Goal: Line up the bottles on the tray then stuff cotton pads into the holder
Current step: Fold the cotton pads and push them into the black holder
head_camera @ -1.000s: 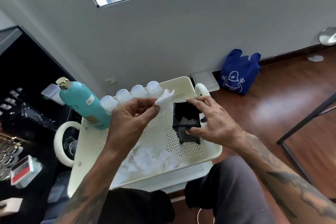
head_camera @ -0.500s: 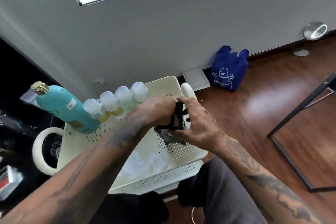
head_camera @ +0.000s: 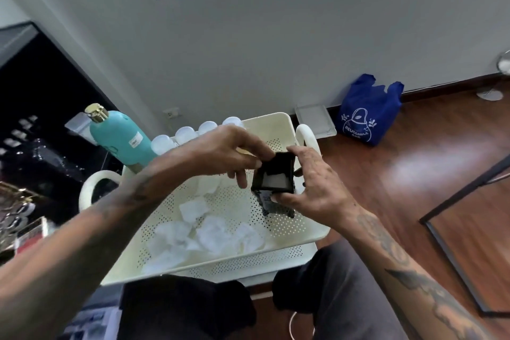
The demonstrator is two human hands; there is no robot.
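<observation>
Setting: a head-worn camera looks down at a cream perforated tray [head_camera: 278,130] with rounded white handles at its two ends; the person's dark-clothed knees sit below it.
Holder: a small black square holder [head_camera: 276,174] stands on the right part of the tray, tilted so its open top faces the camera; something pale shows inside, probably a cotton pad, though the view is too soft to be sure.
Right hand: the right hand [head_camera: 317,182] wraps the holder from the right, thumb on the near lower edge, fingers along the far top corner; its grip is closed on the holder.
Left hand: the left hand [head_camera: 220,149] reaches across from the left, fingertips [head_camera: 265,156] at the holder's upper left rim; the fingers are curled and pinched together, and whether they hold a pad cannot be told.
Cotton pads: a loose heap of white cotton pads [head_camera: 204,232] lies on the near-left part of the tray, apart from the holder.
Bottles: a tall teal bottle [head_camera: 121,138] with a gold cap stands at the tray's far left corner; beside it, a row of small bottles with frosted white caps [head_camera: 185,135] runs along the back edge, partly hidden by the left forearm.
Beyond the tray: a blue reusable bag [head_camera: 369,110] sits on the wooden floor against the grey wall.
</observation>
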